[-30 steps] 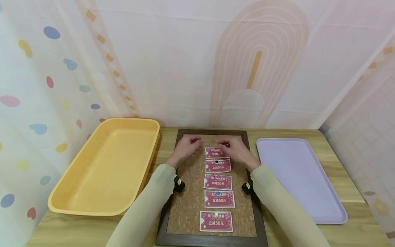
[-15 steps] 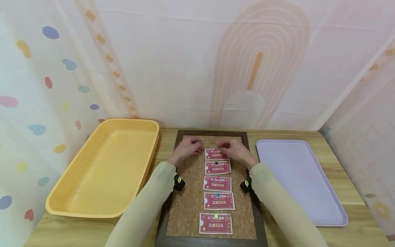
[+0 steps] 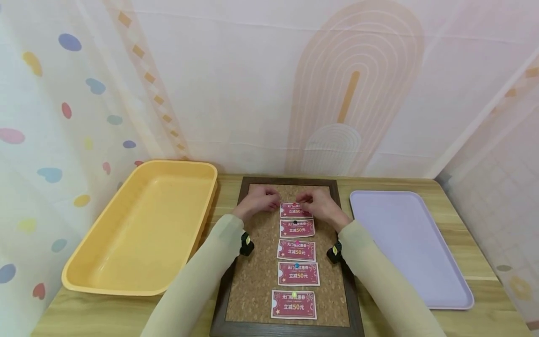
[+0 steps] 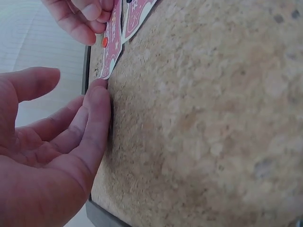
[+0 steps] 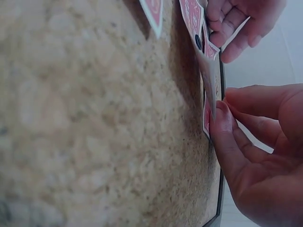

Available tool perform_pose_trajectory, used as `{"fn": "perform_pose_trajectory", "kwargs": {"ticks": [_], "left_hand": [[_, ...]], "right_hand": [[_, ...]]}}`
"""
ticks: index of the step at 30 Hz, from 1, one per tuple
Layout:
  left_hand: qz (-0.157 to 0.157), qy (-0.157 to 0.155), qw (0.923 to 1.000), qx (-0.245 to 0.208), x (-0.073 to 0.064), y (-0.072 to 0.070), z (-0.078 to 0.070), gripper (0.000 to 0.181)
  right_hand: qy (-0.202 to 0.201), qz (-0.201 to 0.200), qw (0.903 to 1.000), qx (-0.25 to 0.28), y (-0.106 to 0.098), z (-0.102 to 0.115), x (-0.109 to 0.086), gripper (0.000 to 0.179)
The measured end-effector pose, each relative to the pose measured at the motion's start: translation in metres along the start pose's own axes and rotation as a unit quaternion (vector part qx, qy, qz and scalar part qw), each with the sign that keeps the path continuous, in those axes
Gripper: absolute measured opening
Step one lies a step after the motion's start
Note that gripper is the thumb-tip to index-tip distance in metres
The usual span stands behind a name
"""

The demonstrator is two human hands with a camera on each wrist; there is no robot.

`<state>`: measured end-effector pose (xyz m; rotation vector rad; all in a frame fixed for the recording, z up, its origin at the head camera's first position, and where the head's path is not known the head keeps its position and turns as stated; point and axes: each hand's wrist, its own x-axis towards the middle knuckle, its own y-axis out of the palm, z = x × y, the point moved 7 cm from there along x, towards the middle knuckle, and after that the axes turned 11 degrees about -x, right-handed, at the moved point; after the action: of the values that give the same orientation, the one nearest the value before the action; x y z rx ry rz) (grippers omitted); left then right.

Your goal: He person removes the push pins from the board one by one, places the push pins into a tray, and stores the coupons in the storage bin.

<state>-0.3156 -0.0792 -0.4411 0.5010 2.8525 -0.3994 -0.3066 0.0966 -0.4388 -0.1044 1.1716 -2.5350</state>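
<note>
In the head view my left hand (image 3: pixel 260 199) is at the left end of the top pink coupon (image 3: pixel 290 211), on a framed corkboard (image 3: pixel 257 281). The left wrist view shows its fingertips at the coupon's corner, thumb held apart. My right hand (image 3: pixel 317 202) pinches the same coupon's right end, thumb and forefinger together in the right wrist view; that end is partly hidden. A red pushpin (image 4: pixel 104 42) stands in this coupon. Below it a second coupon (image 3: pixel 297 229) bears a black pushpin (image 3: pixel 295 222); its right end lifts off the cork in the right wrist view.
Further coupons run down the board with a pink pushpin (image 3: pixel 297 242), a blue pushpin (image 3: pixel 296 265) and a yellow-green pushpin (image 3: pixel 294 295). A deep yellow tray (image 3: pixel 139 229) stands at left, a flat lilac tray (image 3: pixel 404 243) at right. A patterned curtain (image 3: pixel 236 93) hangs behind.
My left hand has shifted slightly right, closer to the top coupon's left end. The right hand's fingers have drawn together at the coupon's right end. The coupons and pushpins keep their places.
</note>
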Motion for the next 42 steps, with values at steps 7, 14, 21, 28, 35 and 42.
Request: {"fn": "perform_pose_trajectory", "kwargs": {"ticks": [7,14,21,28,35,42], "left_hand": [[-0.02,0.028,0.9951,0.093,0.001,0.004,-0.001,0.03],[-0.04,0.029,0.9896,0.135,-0.002,0.006,-0.004,0.022],[-0.047,0.038,0.9897,0.13,-0.001,0.007,-0.001,0.016],[-0.056,0.041,0.9894,0.128,0.002,0.008,0.0,0.015],[-0.073,0.045,0.9874,0.133,0.003,0.008,0.0,0.016],[-0.077,0.036,0.9885,0.125,0.003,0.007,0.003,0.015]], "right_hand": [[-0.004,-0.001,0.999,-0.045,0.001,0.004,0.002,0.02],[0.0,0.003,0.998,-0.063,0.002,0.005,0.005,0.02],[0.008,0.002,0.9958,-0.091,0.0,0.006,0.009,0.016],[0.0,0.015,0.9949,-0.1,-0.002,0.006,0.011,0.013],[-0.007,0.037,0.9952,-0.09,-0.003,0.003,0.016,0.011],[0.009,0.048,0.9944,-0.093,-0.001,0.002,0.017,0.01]]}}
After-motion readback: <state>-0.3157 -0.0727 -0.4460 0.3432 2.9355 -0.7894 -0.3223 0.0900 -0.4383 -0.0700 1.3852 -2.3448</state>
